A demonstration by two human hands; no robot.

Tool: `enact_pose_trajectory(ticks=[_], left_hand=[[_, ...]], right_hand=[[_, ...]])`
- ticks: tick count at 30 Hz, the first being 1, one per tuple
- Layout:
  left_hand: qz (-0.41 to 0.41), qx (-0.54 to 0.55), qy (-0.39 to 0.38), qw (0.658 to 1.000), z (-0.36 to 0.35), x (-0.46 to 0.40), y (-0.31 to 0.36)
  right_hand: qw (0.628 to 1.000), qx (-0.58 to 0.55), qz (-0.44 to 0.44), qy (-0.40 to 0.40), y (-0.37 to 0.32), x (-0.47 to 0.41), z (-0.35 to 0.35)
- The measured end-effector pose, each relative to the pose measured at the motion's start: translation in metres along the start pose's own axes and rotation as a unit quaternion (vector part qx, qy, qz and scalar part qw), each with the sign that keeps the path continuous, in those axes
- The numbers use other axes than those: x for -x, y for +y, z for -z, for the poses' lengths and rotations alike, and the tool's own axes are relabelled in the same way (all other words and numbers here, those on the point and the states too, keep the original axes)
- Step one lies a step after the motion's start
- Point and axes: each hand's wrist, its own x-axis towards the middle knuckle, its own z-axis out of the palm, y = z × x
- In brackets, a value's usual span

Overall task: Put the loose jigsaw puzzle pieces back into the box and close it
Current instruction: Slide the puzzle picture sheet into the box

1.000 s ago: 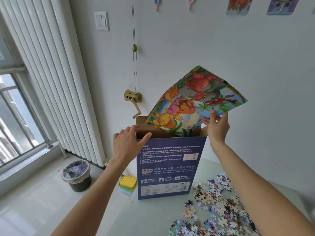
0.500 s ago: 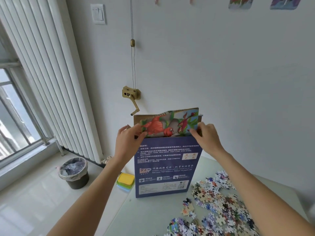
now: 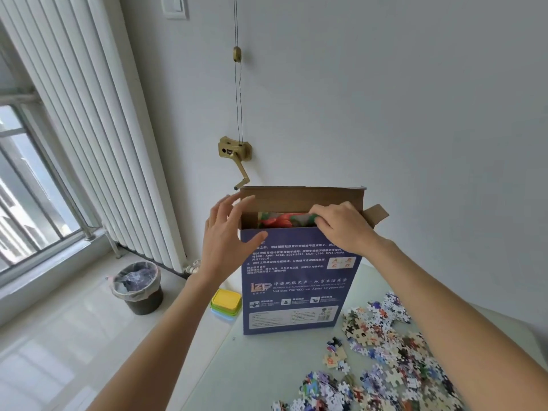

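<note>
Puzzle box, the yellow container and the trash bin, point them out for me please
puzzle box (image 3: 296, 292), head view, on its blue printed front face
yellow container (image 3: 226, 298), head view, on its yellow lid
trash bin (image 3: 145, 301), head view, on its dark side wall
</note>
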Motion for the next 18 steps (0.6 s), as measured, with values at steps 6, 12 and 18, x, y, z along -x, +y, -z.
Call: enact_pose_trajectory(ticks=[6, 12, 18], left_hand=[[0.039, -0.002, -0.022, 0.999, -0.002, 0.004, -0.008], [0.031, -0.019, -0.022, 0.999, -0.003, 0.004, -0.006], [-0.011, -0.085, 0.027, 0.996, -0.001, 0.004, -0.004]], right_hand=[[0.994, -0.085, -0.043, -0.049, -0.011, 0.004, -0.003], [0.993, -0.104, -0.05, -0.009, -0.018, 0.008, -0.002], [0.995, -0.052, -0.01, 0.088, -0.025, 0.008, -0.007]])
